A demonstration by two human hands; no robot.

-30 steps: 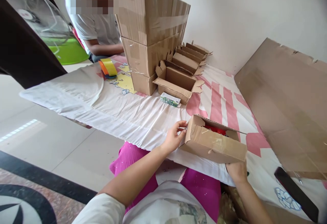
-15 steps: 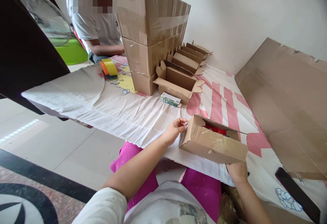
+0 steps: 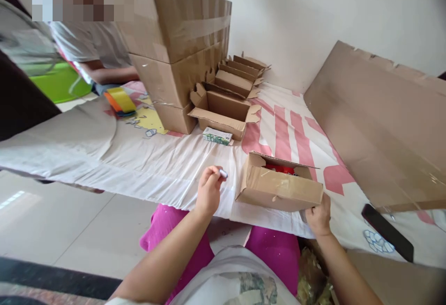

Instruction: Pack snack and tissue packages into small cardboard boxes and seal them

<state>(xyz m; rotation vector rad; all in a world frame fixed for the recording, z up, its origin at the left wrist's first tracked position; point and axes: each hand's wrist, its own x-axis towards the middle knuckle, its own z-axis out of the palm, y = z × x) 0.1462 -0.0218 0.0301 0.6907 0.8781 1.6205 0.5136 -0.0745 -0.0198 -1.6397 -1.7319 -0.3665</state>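
Note:
In front of me a small cardboard box (image 3: 278,189) stands with its top open, a red thing (image 3: 278,169) showing inside. My right hand (image 3: 318,214) is closed on the box's lower right corner, fingers at its end; part of the grip is hidden. My left hand (image 3: 209,188) is apart from the box, to its left. Between its thumb and fingers it pinches a small pale blue-white piece (image 3: 223,173), too small to name.
Behind stand several open cardboard boxes (image 3: 223,112), with a small green-and-white carton (image 3: 217,136) before them. Stacked taped boxes (image 3: 174,77) rise at left, near tape rolls (image 3: 120,101) and a seated person (image 3: 94,49). A dark phone-like slab (image 3: 386,231) and large cardboard sheet (image 3: 379,124) are right.
My left hand has drawn back leftward from the box's left end, and the pale piece now shows in its fingers. My right hand has shifted up around the box's corner. The view has turned slightly.

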